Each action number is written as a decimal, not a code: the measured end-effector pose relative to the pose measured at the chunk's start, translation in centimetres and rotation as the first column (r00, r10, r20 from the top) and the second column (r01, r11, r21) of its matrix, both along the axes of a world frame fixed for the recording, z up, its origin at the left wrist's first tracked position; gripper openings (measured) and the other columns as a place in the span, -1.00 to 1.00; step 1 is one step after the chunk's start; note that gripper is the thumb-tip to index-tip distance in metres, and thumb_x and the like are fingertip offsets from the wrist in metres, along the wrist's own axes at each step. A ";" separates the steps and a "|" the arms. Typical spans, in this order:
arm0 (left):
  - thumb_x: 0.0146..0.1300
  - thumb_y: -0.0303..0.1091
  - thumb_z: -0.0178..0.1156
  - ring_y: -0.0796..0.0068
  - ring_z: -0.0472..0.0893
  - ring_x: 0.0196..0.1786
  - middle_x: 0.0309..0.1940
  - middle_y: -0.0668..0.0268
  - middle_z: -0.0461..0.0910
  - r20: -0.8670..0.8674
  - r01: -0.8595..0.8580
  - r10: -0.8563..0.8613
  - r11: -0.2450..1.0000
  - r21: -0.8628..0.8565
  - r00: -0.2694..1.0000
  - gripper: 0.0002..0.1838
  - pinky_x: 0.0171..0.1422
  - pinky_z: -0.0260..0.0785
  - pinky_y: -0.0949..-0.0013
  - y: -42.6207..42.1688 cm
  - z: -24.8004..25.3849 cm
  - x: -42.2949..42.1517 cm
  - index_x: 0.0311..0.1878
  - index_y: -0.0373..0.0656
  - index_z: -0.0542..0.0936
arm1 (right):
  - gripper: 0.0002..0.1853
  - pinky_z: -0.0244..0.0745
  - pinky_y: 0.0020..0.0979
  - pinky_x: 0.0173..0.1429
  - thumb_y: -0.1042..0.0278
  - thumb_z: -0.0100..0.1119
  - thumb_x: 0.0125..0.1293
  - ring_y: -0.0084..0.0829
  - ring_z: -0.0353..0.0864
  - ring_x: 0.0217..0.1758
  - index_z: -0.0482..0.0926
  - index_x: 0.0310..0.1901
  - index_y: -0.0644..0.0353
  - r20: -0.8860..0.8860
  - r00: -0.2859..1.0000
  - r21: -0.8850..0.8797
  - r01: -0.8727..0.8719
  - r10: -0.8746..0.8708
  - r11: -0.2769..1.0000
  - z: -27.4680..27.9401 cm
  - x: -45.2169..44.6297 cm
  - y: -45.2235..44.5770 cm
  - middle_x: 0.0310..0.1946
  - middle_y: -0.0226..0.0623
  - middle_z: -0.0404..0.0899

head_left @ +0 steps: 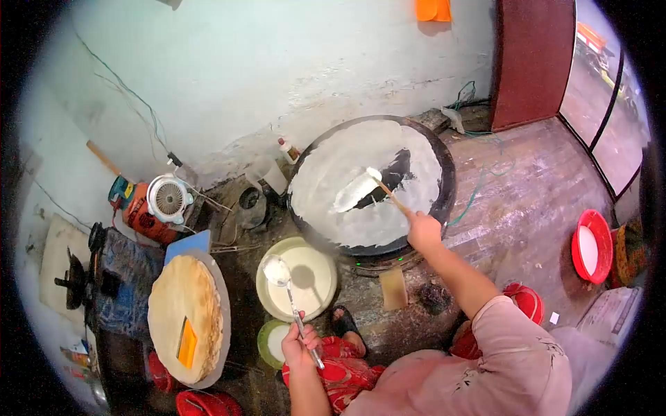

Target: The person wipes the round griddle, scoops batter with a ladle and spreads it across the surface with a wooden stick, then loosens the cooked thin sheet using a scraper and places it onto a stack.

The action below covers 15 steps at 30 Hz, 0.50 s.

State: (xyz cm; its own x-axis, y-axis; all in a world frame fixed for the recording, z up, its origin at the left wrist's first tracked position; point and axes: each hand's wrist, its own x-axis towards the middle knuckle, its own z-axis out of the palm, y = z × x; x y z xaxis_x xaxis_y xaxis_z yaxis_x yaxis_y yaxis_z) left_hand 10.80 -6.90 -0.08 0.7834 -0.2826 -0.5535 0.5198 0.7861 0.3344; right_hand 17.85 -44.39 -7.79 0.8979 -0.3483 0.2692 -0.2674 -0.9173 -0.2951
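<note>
My right hand [424,232] is closed round a wooden spreader [390,193], whose tip rests in white batter [326,159] on a large round black griddle [449,166]. Batter covers most of the griddle, with a dark bare patch near its middle. In my left hand [301,342] is the handle of a metal ladle [279,272], its bowl coated white and held over a wide basin [326,291] of white batter. A smaller green bowl [266,344] with white contents sits just beyond my left hand.
On the left, a stack of thin round flatbreads [180,298] bears an orange-yellow scraper [186,343]. Behind it are a blower [168,198] and a blue-covered item [128,284]. A bottle [288,150] stands by the wall. A red basin [603,260] lies at right.
</note>
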 end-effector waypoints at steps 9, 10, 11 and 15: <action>0.37 -0.25 -0.19 0.57 0.24 -0.66 -0.56 0.31 0.32 -0.040 -0.018 0.019 0.999 0.035 0.999 -0.69 -0.65 0.09 0.53 -0.9 1.0 -0.1 0.05 -0.16 0.41 | -0.57 0.46 -0.18 -0.29 0.50 0.04 -0.04 -0.17 0.54 -0.33 0.50 -0.04 0.05 0.025 0.999 -0.111 0.031 -0.029 0.993 -0.5 -1.3 -3.6 -0.42 -0.23 0.48; 0.37 -0.25 -0.19 0.57 0.24 -0.66 -0.56 0.31 0.32 -0.041 -0.014 0.015 0.999 0.037 0.999 -0.69 -0.65 0.09 0.53 -0.9 0.9 0.0 0.05 -0.16 0.41 | -0.57 0.46 -0.18 -0.29 0.51 0.03 -0.03 -0.17 0.54 -0.32 0.50 -0.03 0.06 0.028 0.995 -0.073 0.102 -0.100 0.992 0.4 -1.0 -4.4 -0.41 -0.22 0.49; 0.37 -0.25 -0.19 0.57 0.23 -0.66 -0.57 0.31 0.32 -0.054 -0.032 0.034 0.999 0.023 0.998 -0.68 -0.65 0.09 0.53 -1.0 0.9 0.0 0.05 -0.18 0.42 | -0.58 0.46 -0.18 -0.29 0.51 0.02 -0.02 -0.17 0.54 -0.32 0.50 -0.04 0.07 0.049 0.987 0.035 0.149 -0.151 0.988 1.1 -1.1 -4.5 -0.39 -0.20 0.50; 0.37 -0.25 -0.20 0.57 0.23 -0.66 -0.57 0.29 0.32 -0.068 -0.066 0.064 0.997 -0.027 0.996 -0.67 -0.66 0.07 0.53 -0.8 0.1 0.3 0.04 -0.20 0.43 | -0.59 0.46 -0.18 -0.28 0.48 0.04 -0.01 -0.15 0.54 -0.32 0.49 -0.03 0.05 0.110 0.994 0.141 0.004 -0.019 0.990 -0.1 -2.4 -2.2 -0.38 -0.18 0.49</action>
